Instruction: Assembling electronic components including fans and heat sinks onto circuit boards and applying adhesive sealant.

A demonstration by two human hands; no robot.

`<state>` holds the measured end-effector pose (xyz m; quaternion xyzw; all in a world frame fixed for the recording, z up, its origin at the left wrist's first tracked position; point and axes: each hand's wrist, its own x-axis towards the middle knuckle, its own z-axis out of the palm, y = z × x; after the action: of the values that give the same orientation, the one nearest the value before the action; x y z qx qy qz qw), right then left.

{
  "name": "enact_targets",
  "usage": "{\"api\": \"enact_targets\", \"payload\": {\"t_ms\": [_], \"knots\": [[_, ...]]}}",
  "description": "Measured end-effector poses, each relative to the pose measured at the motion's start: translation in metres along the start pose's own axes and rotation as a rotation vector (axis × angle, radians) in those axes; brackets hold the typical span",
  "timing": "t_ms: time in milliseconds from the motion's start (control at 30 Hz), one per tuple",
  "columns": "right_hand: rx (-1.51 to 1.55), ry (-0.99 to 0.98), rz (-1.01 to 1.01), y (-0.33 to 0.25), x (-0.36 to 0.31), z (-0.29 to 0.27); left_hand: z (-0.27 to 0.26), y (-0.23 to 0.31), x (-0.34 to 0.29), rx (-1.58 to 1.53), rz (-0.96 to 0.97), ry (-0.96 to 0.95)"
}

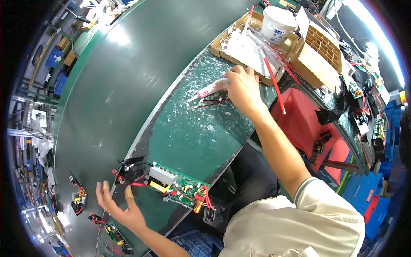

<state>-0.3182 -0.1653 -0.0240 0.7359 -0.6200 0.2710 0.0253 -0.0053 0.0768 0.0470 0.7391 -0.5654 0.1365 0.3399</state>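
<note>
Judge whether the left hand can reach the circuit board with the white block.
Likely yes: the left hand is open near that circuit board, and nothing appears to block the way.

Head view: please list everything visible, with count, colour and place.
Tube: one, white and red, centre
Board: one, green, lower centre
Wires: some, red and black, beside tube
Tray: one, brown, upper right
Bucket: one, white, upper right
Divided box: one, brown, upper right
Rods: several, red, at tray
Workbench: one, green, centre
Long table: one, green, left
Small boards: two, mixed, lower left
Crates: several, blue, right
Seat: likely one, red, right
Clutter: many, mixed, edges
Left hand: one, lower left
Right hand: one, at tube
</note>
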Motion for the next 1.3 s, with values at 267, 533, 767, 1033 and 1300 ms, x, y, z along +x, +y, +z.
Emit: {"api": "enact_targets", "payload": {"t_ms": [267,533,767,1033,1300], "knots": [[0.716,-0.158,-0.011,-0.059,-0.013,-0.047,0.022,0.088,0.03,0.071,0.202,-0.2],[1.217,-0.423,0.138,-0.111,-0.056,-0.083,0.035,0.089,0.025,0.068,0.268,-0.199],[1.796,-0.571,0.477,-0.131,-0.074,-0.039,0.033,0.087,0.037,0.089,0.273,-0.356],[1.754,-0.638,0.536,-0.118,-0.059,0.017,0.024,0.015,0.052,0.422,0.116,-0.574],[1.734,-0.792,0.626,-0.144,-0.096,0.025,0.033,0.005,0.015,0.344,0.132,-0.409]]}}
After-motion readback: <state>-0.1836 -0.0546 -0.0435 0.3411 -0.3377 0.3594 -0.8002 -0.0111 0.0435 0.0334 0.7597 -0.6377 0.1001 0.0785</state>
